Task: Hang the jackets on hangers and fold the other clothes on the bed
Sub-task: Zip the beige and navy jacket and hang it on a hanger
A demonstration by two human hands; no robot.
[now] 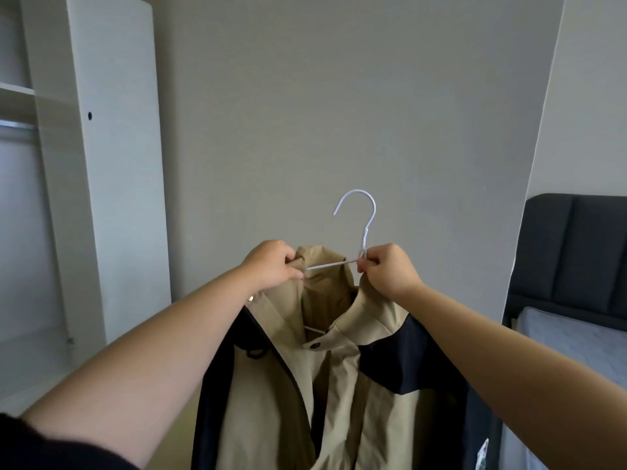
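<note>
Hanging step, head view: a tan and navy jacket (339, 385) is held up in the air in front of the wall (339, 96), between the wardrobe (112, 164) and the bed (576, 340). A white wire hanger (364, 218) sits partly inside its neck, with the hook free above the collar.
Left hand: the left hand (271, 262) has its fingers (288, 256) curled round the bunched collar where one hanger arm enters the cloth.
Right hand: the right hand (386, 269) has its fingers (369, 261) pinching the hanger at the foot of the hook, with the collar just below.
Done so far: the hanger looks threaded into this jacket, since a short piece of wire shows inside the open neck. Whether both shoulders sit on it cannot be told.
Left to do: this jacket is not yet on a rail. No other jackets or clothes to fold are in view, so most of the task probably remains.
Wardrobe: it stands open at the left, with a shelf and a metal rail (17, 125) at the frame's edge, well apart from the hook.
Bed: a dark padded headboard (576, 252) and a strip of mattress show at the right.
In the way: the wardrobe's side panel stands between the jacket and the rail, so the jacket probably has to go round it.
</note>
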